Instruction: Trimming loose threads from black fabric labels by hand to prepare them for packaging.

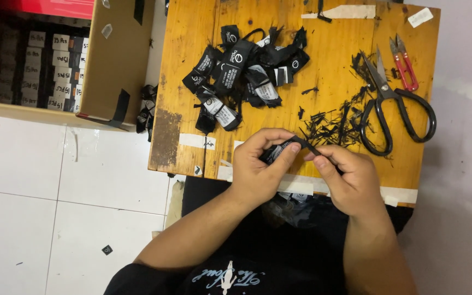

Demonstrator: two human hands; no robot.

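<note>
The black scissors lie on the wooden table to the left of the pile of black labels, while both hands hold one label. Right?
Not quite. In the head view the black scissors lie right of the pile of black labels, beside the small red snips.

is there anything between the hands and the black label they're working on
Nothing visible. The left hand and right hand both pinch the black label directly, above the wooden table's near edge. The label pile and black scissors lie farther back.
</note>
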